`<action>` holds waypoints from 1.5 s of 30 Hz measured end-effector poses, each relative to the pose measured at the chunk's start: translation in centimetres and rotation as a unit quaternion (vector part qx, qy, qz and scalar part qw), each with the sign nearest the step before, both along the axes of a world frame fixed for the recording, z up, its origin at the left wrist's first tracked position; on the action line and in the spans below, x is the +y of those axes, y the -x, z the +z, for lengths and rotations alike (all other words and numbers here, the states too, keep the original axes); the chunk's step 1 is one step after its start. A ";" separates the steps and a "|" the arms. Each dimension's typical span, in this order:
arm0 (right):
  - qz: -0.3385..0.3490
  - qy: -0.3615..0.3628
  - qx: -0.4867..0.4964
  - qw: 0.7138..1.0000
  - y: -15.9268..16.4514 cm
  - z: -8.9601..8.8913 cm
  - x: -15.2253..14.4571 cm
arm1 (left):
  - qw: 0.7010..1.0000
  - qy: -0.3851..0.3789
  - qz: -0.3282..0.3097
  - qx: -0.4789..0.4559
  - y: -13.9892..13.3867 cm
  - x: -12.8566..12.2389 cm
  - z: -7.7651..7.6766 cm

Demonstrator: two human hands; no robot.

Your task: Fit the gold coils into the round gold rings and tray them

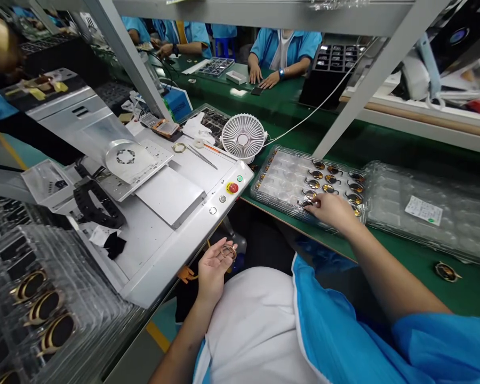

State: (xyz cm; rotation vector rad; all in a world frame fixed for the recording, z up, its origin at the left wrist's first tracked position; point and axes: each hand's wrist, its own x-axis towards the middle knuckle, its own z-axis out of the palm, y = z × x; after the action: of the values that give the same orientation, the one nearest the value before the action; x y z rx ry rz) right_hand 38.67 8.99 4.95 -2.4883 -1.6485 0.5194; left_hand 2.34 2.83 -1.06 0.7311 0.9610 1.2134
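Observation:
My left hand is closed around a small gold-coloured ring-shaped part, held above my lap in front of the machine's edge. Over to the right, my right hand reaches to the near side of a clear plastic tray. Its thumb and fingers pinch at a small round dark part in one of the pockets; the fingers partly cover it. Several similar round parts with dark-amber faces and curled tails fill the tray's right side, while pockets on its left show bare plastic.
A white bench machine with a red stop button stands at left. Tweezers and a small white fan are behind. Stacked clear trays and a loose round part lie right. A slanted grey post rises beyond my right hand.

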 end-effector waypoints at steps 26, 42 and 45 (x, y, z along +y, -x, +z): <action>0.512 -0.185 0.505 0.670 13.6 2.7 0.4 | 0.953 0.070 -0.252 -0.151 1.4 -0.9 5.0; 0.274 -0.239 0.568 0.738 19.0 0.7 -1.7 | 0.988 -0.071 -0.131 -0.030 1.9 -2.6 4.5; 0.290 -0.223 0.554 0.748 18.9 0.9 -1.7 | 0.991 -0.052 -0.113 -0.050 1.9 -2.3 4.6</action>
State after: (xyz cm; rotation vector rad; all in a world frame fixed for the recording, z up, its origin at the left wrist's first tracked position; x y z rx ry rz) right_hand 19.81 7.26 5.80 -0.8515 -1.5932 1.1671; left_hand 0.47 0.54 3.57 0.8311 0.7164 1.0960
